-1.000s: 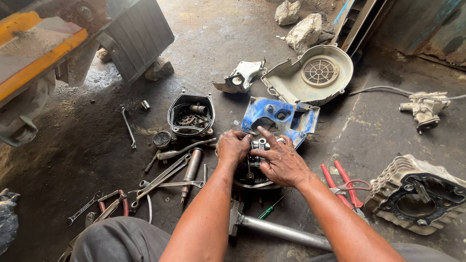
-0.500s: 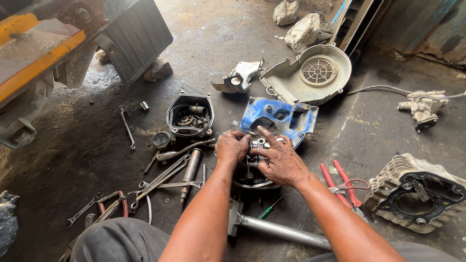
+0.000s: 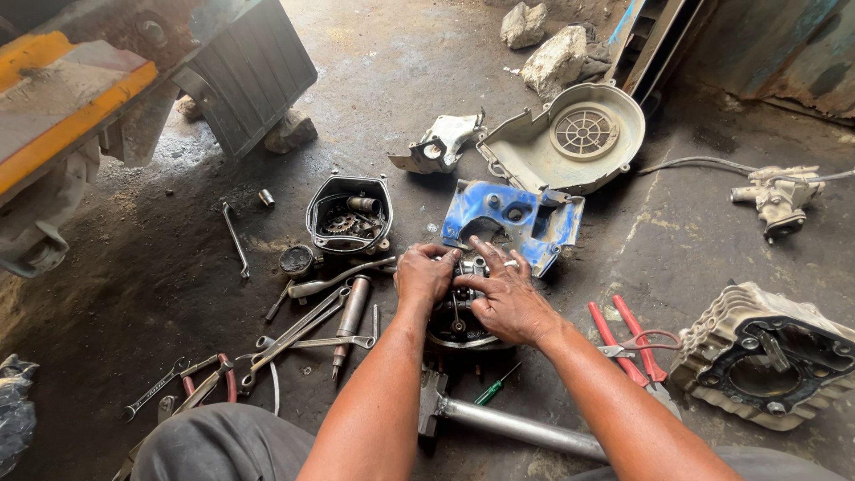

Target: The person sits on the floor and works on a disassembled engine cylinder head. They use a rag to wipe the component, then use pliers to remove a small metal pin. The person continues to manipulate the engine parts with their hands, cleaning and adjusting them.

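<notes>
The small engine part (image 3: 456,307) sits on the oily concrete floor (image 3: 401,80) just in front of my knees, dark and round at its lower edge. Both my hands are on its top. My left hand (image 3: 424,274) is curled over the left side, fingers bent and closed against the metal. My right hand (image 3: 508,298) lies flatter – the fingers spread and press on the upper part; I cannot tell if they pinch something small. Just behind is a blue cover (image 3: 512,214), and further a grey fan housing (image 3: 570,138). To the left lie wrenches (image 3: 307,325), to the right red-handled pliers (image 3: 628,343) – and a finned cylinder block (image 3: 766,356) beyond.
</notes>
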